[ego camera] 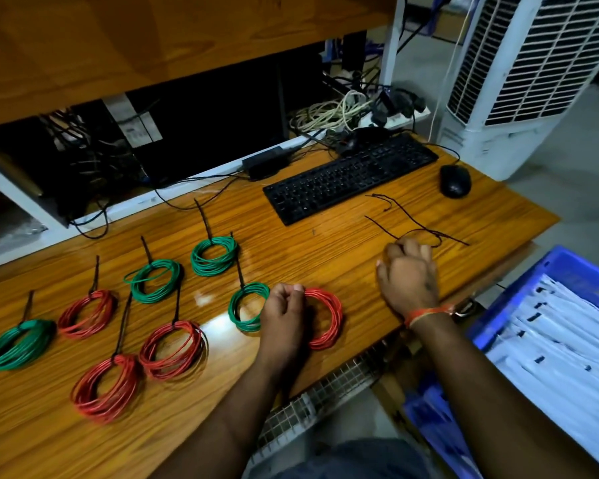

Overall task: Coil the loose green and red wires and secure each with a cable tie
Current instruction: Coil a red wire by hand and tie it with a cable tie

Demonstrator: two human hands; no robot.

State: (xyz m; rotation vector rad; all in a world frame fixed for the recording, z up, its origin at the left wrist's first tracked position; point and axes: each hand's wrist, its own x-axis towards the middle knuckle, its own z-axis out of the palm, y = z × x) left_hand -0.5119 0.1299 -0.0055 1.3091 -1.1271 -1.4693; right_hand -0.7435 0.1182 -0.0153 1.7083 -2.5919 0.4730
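A red wire coil [327, 319] lies on the wooden table [325, 250] near its front edge, with no tie visible on it. My left hand [284, 316] grips this coil's left side, fingers curled round the strands. My right hand [408, 271] is further right and back, with its fingers curled at the loose black cable ties [419, 224]; one tie curves out from under its fingertips. To the left lie several coils bound with black ties, among them a green coil [215, 255], another green coil [248, 307] and a red coil [172, 350].
A black keyboard [350, 178] and mouse [454, 180] sit at the back right of the table. A blue crate [498, 326] of white packets stands off the right edge. A white air cooler [533, 63] stands behind. Cables tangle under the shelf.
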